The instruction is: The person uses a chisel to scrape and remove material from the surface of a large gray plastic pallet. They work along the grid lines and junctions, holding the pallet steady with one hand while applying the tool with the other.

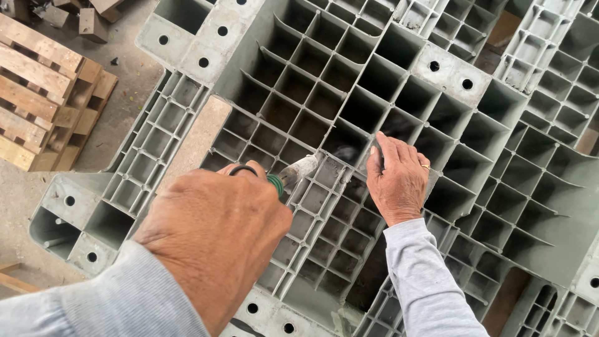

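Left hand (215,234) clenches green-handled metal tool (293,173) | right hand (399,181) flat, fingers spread, holding nothing, on grey plastic grid pallet (349,81) | risk: hot-looking tip probably slips toward fingers.

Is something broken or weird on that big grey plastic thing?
Yes. On the grey plastic pallet, the ribs near the tool tip look dark and scorched, with a hazy smudge beside them. The left hand holds the tool there, and the right hand presses on the ribs beside that spot.

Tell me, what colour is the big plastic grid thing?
Grey-green; the plastic pallet shows best in the head view.
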